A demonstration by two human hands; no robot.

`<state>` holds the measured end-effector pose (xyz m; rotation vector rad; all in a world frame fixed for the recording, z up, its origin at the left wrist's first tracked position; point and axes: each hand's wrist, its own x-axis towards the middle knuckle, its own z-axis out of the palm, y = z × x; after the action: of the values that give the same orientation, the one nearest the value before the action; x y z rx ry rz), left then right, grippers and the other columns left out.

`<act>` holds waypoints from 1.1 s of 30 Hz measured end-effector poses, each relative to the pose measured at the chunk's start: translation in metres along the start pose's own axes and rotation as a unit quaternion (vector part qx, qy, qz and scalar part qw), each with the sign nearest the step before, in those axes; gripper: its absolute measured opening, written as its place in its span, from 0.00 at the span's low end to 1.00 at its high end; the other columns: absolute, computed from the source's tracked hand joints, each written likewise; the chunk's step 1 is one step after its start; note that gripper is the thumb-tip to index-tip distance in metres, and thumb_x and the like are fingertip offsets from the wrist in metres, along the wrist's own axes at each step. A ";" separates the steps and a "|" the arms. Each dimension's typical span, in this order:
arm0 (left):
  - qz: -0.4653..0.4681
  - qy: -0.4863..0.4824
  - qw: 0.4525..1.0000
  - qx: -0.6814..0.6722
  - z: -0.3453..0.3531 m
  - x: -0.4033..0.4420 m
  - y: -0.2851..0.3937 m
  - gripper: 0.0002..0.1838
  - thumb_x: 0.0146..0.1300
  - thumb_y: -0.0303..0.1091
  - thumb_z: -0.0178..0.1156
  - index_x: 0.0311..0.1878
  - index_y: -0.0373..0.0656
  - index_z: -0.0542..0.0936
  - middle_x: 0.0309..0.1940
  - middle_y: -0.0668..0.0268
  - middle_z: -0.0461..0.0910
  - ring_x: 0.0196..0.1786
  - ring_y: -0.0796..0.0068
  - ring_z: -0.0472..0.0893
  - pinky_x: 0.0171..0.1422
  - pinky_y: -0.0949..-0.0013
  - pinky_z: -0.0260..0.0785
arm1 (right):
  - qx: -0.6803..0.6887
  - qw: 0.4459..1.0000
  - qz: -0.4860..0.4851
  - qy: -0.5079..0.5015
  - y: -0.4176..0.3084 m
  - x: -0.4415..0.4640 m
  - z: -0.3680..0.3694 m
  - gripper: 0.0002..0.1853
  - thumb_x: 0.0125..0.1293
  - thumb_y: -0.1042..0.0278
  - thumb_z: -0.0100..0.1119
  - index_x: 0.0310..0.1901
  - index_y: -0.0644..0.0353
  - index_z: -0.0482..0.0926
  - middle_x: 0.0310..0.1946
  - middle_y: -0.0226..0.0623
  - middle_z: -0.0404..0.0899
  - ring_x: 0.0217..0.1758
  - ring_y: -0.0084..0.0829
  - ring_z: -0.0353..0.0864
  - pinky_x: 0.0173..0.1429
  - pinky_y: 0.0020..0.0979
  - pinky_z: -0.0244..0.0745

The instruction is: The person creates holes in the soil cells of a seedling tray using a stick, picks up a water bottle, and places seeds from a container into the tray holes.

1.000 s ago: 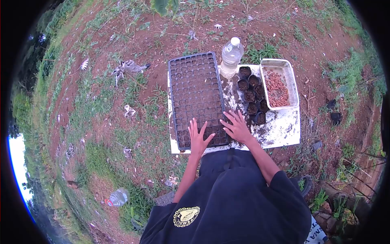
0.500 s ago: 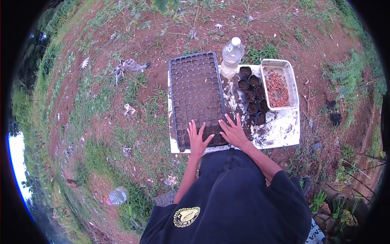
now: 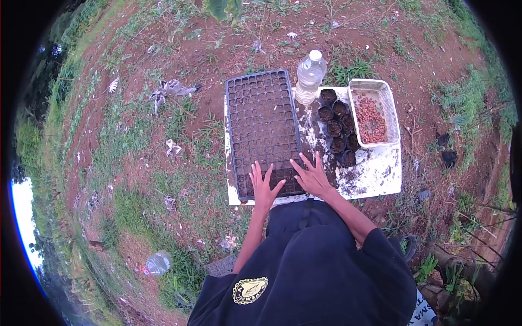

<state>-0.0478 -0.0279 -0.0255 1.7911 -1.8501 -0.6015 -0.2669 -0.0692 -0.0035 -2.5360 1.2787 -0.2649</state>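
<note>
A black seedling tray with many soil-filled cells lies on a white board. Over the tray's near end, my left hand rests with its fingers spread and nothing held. My right hand is spread too, its fingers across the tray's near right edge and its palm beside it. Right of the tray, several small black pots of soil stand in a cluster. A white plastic basket next to them holds reddish-brown seeds.
A clear bottle with a white cap stands at the board's back edge. Loose soil is scattered over the board. On the grass at lower left lies another clear plastic bottle. Grey plastic scraps lie on the ground at left.
</note>
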 end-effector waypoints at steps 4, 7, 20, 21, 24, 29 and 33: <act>0.006 -0.001 1.000 -0.009 -0.001 0.001 0.006 0.37 0.63 0.51 0.68 0.73 0.49 0.69 0.80 0.45 0.44 0.82 0.42 0.42 0.81 0.38 0.35 | 0.047 0.998 0.014 0.041 0.009 0.003 0.002 0.29 0.72 0.61 0.53 0.73 0.56 0.63 0.54 0.34 0.83 0.79 0.41 0.54 0.80 0.63 0.39; 0.034 0.046 0.998 -0.012 -0.003 0.006 0.012 0.28 0.64 0.42 0.67 0.66 0.46 0.75 0.73 0.48 0.62 0.78 0.46 0.57 0.81 0.41 0.43 | 0.180 0.963 0.097 0.176 0.028 0.008 0.003 0.21 0.68 0.65 0.60 0.62 0.55 0.76 0.48 0.34 0.84 0.73 0.41 0.63 0.77 0.51 0.50; -0.083 0.106 0.991 -0.014 -0.013 0.021 0.023 0.20 0.65 0.48 0.66 0.23 0.42 0.82 0.12 0.60 0.76 0.19 0.59 0.80 0.24 0.59 0.68 | 0.241 0.895 0.175 0.332 0.152 0.149 -0.059 0.59 0.44 0.58 0.80 0.74 0.66 0.52 0.66 0.59 0.67 0.69 0.55 0.66 0.73 0.47 0.59; -0.101 0.096 0.990 0.015 -0.015 0.022 0.028 0.24 0.65 0.53 0.63 0.21 0.43 0.81 0.12 0.60 0.76 0.19 0.57 0.80 0.25 0.57 0.68 | 0.253 0.901 0.196 0.294 0.155 0.158 -0.063 0.62 0.40 0.54 0.83 0.73 0.69 0.53 0.64 0.60 0.68 0.68 0.54 0.69 0.71 0.46 0.64; -0.155 0.053 0.985 0.049 -0.020 0.023 0.032 0.26 0.65 0.60 0.59 0.23 0.47 0.82 0.13 0.62 0.77 0.23 0.55 0.81 0.33 0.55 0.70 | 0.329 0.861 0.202 0.332 0.164 0.187 -0.050 0.64 0.36 0.52 0.85 0.72 0.67 0.55 0.61 0.56 0.73 0.65 0.51 0.74 0.68 0.46 0.68; 0.002 0.090 0.995 -0.037 -0.013 0.015 0.002 0.13 0.63 0.43 0.67 0.37 0.42 0.85 0.20 0.60 0.80 0.29 0.61 0.80 0.47 0.56 0.67 | 0.329 0.797 0.225 0.453 0.158 0.218 -0.038 0.60 0.35 0.56 0.86 0.70 0.59 0.57 0.58 0.51 0.75 0.63 0.49 0.75 0.67 0.46 0.69; -0.197 0.045 0.959 -0.197 -0.040 0.008 0.023 0.18 0.63 0.46 0.68 0.34 0.38 0.84 0.19 0.58 0.80 0.23 0.61 0.81 0.29 0.61 0.71 | 0.322 0.751 0.271 0.508 0.135 0.224 -0.042 0.48 0.38 0.62 0.81 0.62 0.60 0.63 0.53 0.49 0.77 0.57 0.47 0.79 0.62 0.44 0.72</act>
<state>-0.0413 -0.0342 0.0206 1.8756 -1.2067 -0.9412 -0.2482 -0.3334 -0.0018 -1.2579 1.7282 -1.7409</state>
